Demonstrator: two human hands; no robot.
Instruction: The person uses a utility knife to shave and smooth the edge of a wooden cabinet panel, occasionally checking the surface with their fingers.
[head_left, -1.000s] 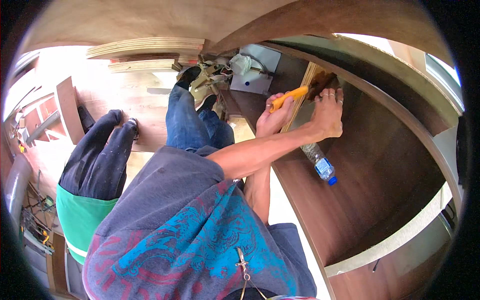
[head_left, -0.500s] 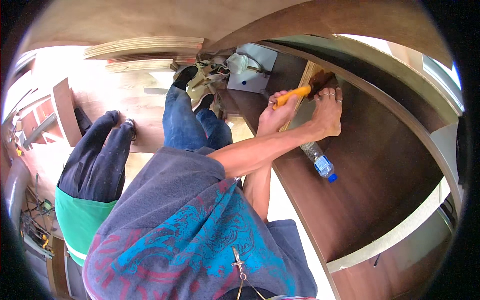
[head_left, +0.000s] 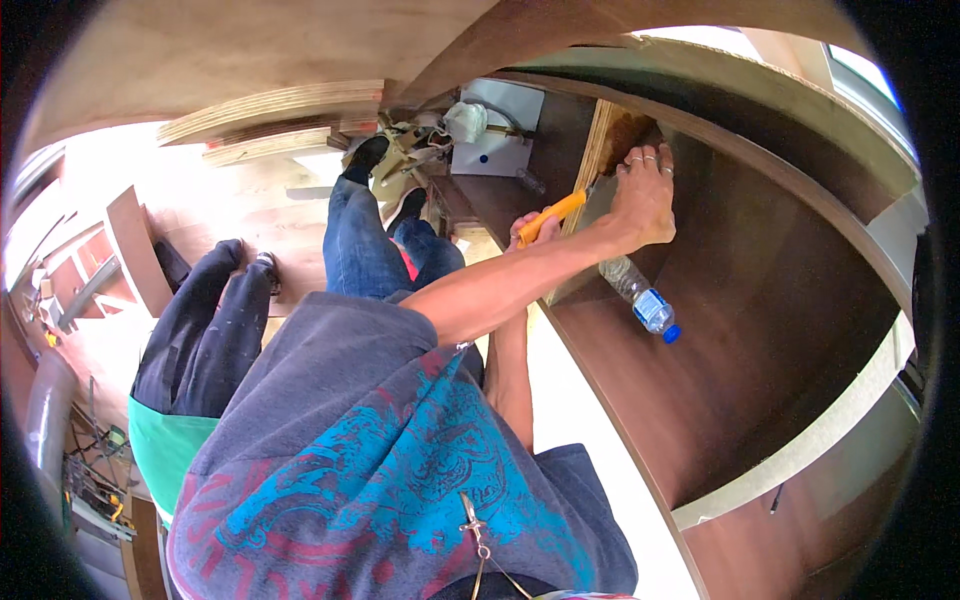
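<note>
My left hand [head_left: 645, 195], with rings on its fingers, reaches across to the dark brown cabinet panel [head_left: 740, 270]. Its fingers lie down beside a reddish-brown patch [head_left: 627, 128] at the end of a light wooden strip [head_left: 597, 150]; the fingertips are partly hidden. Under my left forearm, my right hand [head_left: 538, 232] is closed round an orange-handled tool [head_left: 555, 217]. A thin metal tip points from the handle toward the strip; its exact kind cannot be told. Next to my left wrist, a clear plastic bottle [head_left: 640, 298] with a blue cap lies on the panel.
Curved-looking board edges [head_left: 800, 190] rise beyond my hands. Stacked plywood sheets [head_left: 270, 112] stand at the far left. A white panel [head_left: 500, 125] with a plastic bag [head_left: 466, 122] lies beyond my feet. At my left is another person in dark trousers [head_left: 205, 320] and a green garment [head_left: 170, 450].
My right hand has drawn the orange-handled tool back toward me, away from my left hand. The left hand has moved slightly up and left, staying by the brown patch.
</note>
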